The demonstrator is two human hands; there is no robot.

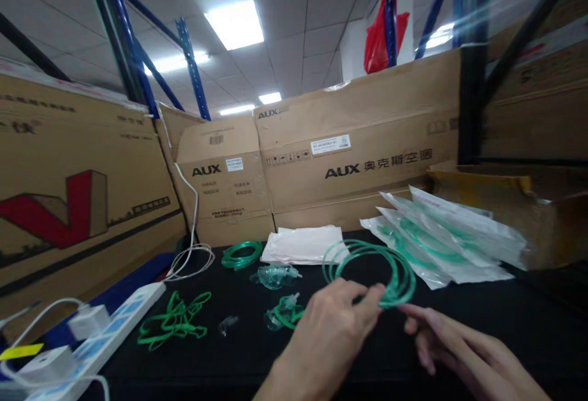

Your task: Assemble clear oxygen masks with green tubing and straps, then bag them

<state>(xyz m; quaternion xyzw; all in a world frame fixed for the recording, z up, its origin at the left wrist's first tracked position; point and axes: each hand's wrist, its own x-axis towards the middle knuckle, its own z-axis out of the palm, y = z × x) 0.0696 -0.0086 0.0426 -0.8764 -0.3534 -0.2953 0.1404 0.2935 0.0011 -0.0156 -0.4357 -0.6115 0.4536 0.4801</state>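
A loose coil of green tubing is pinched between the thumb and fingers of my left hand, raised over the black table. My right hand is just right of the coil, its index finger stretched to the tubing's lower edge and the other fingers loosely bent and apart. Left of my left hand lies a clear mask with a green strap, partly hidden by that hand. Behind it is another clear greenish mask. A second green tubing coil rests farther back.
Green elastic straps and a small clear plastic piece lie left. White flat packets are at the back. Sealed pouches with green tubing stack at right. A power strip borders the left; cardboard boxes wall the back.
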